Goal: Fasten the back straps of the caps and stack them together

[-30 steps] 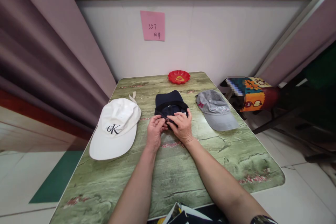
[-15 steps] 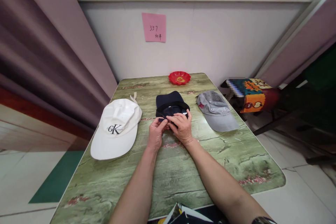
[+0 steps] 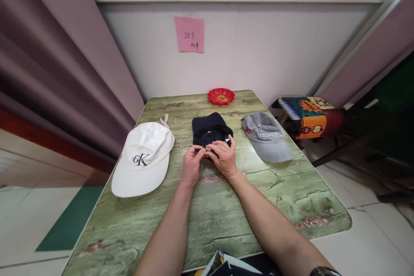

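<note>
A dark navy cap lies upturned in the middle of the table, its brim toward the wall and its inside showing. My left hand pinches the dark strap at the cap's near edge between thumb and finger. Beside it, my right hand has its fingers closed on the same strap, with one finger raised against the cap's right rim. The fingertips of both hands nearly meet and hide part of the strap. To the left rests a white cap with black letters; to the right, a grey cap.
Near the wall, a red scalloped dish stands at the back of the green wood-patterned table. A pink paper is stuck on the wall. Beyond the right edge is a stool with a colourful cover.
Both hands stay at the strap, with only a slight shift of the fingers. The near edge of the navy cap has moved a little.
</note>
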Available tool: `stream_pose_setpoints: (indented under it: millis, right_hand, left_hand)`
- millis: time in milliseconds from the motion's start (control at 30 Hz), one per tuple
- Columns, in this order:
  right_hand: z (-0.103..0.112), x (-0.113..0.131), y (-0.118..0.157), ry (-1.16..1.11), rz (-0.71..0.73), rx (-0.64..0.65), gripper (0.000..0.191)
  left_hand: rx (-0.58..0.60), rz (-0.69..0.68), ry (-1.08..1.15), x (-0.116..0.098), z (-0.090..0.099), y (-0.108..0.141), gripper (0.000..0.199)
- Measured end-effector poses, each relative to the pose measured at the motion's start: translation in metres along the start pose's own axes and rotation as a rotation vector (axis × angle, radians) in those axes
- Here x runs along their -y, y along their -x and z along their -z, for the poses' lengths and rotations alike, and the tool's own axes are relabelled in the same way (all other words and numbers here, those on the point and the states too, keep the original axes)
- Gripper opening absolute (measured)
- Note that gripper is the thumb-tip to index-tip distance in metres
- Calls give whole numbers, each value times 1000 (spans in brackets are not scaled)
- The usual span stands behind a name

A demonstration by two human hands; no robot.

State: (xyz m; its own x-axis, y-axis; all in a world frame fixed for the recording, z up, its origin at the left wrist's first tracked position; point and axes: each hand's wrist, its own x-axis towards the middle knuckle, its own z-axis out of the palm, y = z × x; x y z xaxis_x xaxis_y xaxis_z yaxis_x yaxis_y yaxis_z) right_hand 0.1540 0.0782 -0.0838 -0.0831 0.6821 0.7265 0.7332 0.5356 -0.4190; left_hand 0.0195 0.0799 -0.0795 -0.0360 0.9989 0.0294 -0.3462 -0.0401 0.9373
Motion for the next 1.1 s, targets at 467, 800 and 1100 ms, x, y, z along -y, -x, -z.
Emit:
stream_pose_setpoints:
  millis: [467,800,1100]
  right_hand:
    - [6,-8,-2,20,-101,-45,18]
    - [4,-12,0,-11,-308,-106,28]
    - [9,-4,-2,-34,-205,-71,20]
  left_hand:
    - [-304,-317,-277,-14,23,-9,20]
    - [64,-478,-664,-23,24,-5,12]
    - [118,-549,-874,-29,25,-5,16]
